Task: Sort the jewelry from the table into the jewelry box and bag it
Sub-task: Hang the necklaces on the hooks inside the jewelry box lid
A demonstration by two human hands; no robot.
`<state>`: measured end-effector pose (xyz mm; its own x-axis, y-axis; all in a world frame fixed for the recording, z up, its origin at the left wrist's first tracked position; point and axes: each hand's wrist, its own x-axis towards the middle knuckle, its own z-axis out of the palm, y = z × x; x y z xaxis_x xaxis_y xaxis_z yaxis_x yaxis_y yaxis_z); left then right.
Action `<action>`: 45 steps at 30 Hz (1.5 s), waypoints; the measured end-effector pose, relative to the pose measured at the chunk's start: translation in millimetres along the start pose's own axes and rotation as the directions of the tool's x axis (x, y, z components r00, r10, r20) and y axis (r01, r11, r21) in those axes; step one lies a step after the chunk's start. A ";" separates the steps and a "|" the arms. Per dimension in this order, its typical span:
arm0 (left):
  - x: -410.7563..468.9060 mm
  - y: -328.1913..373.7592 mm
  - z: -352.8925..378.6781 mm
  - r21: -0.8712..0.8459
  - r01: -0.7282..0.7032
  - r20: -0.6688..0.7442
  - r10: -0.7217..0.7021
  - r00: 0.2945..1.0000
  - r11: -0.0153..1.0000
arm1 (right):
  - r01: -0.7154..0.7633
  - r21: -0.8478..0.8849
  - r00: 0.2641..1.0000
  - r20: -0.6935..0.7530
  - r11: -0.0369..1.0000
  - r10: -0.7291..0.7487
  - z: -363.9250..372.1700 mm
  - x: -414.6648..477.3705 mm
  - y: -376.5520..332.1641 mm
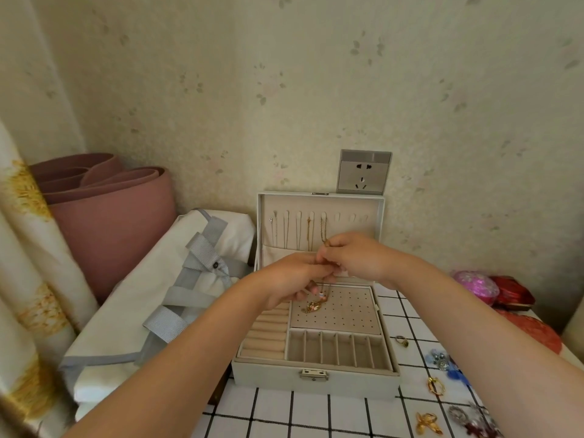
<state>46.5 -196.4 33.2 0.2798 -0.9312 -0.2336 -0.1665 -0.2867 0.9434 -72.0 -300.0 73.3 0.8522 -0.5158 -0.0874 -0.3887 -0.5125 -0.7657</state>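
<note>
Left hand [294,281]: held over the open box with the fingers curled. The chain of a necklace is pinched between the thumb and fingertips.
Right hand [350,259]: raised just beside the left one, in front of the lid. Its fingers are curled, and the upper end of the same chain is pinched at the tips.
Necklace [313,306]: a thin gold chain with a gold and pink pendant, held by both hands. The pendant is seen low over the dotted panel in the tray; whether it touches the panel cannot be told.
Jewelry box [316,379]: pale grey, stood open on the bench against the wall. Ring rolls are set at the left of the tray, the dotted panel at the back right and a row of narrow slots at the front right.
Lid [376,216]: upright and lined in beige, with a row of hooks. A few thin chains [309,232] are hung from them above a pocket.
Bag [151,279]: white with grey straps, laid to the left of the box.
Bench [284,412]: covered with a white cloth checked in black.
Loose jewelry: left on the cloth to the right of the box — a small ring [402,340] nearest it, then a blue brooch [441,360], a gold hoop [436,386] and a gold bow brooch [427,423] towards the front edge.
Background: a socket [363,171] is fixed to the wall above the lid, and a rolled pink mat [110,210] is stood in the corner behind the bag.
</note>
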 end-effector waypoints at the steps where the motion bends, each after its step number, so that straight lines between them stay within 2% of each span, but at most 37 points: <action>1: -1.1 0.3 -0.1 0.068 -0.012 -0.010 0.012 1.000 0.998 | 0.004 0.034 1.000 -0.011 0.999 -0.004 -0.3 0.4 0.6; 4: -3.2 2.3 -4.9 0.269 -0.044 -0.089 0.071 0.993 0.962 | 0.002 0.036 0.999 -0.050 0.999 0.000 -1.1 3.6 5.9; 6: -4.6 5.2 -10.3 0.315 -0.073 -0.126 0.117 0.985 0.946 | -0.029 -0.022 0.999 -0.035 0.999 0.029 0.0 6.0 12.8; 9: -6.0 9.1 -16.4 0.355 -0.101 -0.163 0.168 0.972 0.929 | -0.080 -0.108 0.990 0.103 0.991 0.091 7.1 6.3 24.6; 12: -5.1 10.4 -17.7 0.303 -0.155 -0.182 0.217 0.959 0.940 | 0.007 -0.059 0.976 0.218 0.998 0.006 16.8 5.4 30.3; 14: -4.6 10.9 -16.3 0.273 -0.197 -0.170 0.249 0.954 0.942 | 0.064 -0.031 0.972 0.229 0.997 -0.055 21.6 6.5 31.2; 19: -2.6 11.6 -13.5 0.288 -0.270 -0.187 0.330 0.925 0.919 | 0.057 0.016 0.987 0.146 0.998 -0.059 25.0 10.3 28.5; 23: 3.6 3.9 -19.2 0.495 -0.237 -0.272 0.408 0.871 0.836 | 0.067 -0.052 0.993 0.103 0.996 -0.061 10.0 13.4 24.4; 25: 7.0 -5.3 -23.7 0.642 -0.196 -0.250 0.444 0.860 0.741 | 0.085 -0.044 0.996 0.036 0.995 -0.084 2.6 15.7 22.1; 28: 12.0 -18.1 -26.4 0.887 -0.121 -0.137 0.505 0.852 0.446 | 0.137 -0.055 0.988 -0.058 0.989 -0.140 -2.9 19.8 18.8; 29: 12.4 -19.5 -25.1 0.915 -0.097 -0.131 0.514 0.848 0.393 | 0.156 -0.075 0.982 -0.093 0.985 -0.162 -3.2 21.7 18.4; 32: 12.8 -20.9 -18.8 0.945 -0.071 -0.119 0.536 0.836 0.320 | 0.204 -0.136 0.954 -0.193 0.969 -0.228 -1.5 26.4 19.3; 35: 14.0 -23.4 -15.1 0.973 -0.031 -0.100 0.542 0.834 0.228 | 0.235 -0.115 0.929 -0.265 0.965 -0.258 4.1 30.6 23.7; 41: 15.7 -21.3 -12.3 0.972 -0.028 -0.106 0.540 0.835 0.234 | 0.249 -0.185 0.832 -0.461 0.951 -0.308 12.1 41.9 35.4; 45: 16.4 -20.1 -13.3 0.968 -0.030 -0.108 0.519 0.848 0.250 | 0.228 -0.373 0.838 -0.396 0.900 -0.376 17.1 42.2 44.5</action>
<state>67.0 -202.9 13.6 0.2528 -0.9142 0.3167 -0.9651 -0.2614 0.0157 -47.4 -332.9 24.7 0.7213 -0.5112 0.4674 -0.2862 -0.8344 -0.4710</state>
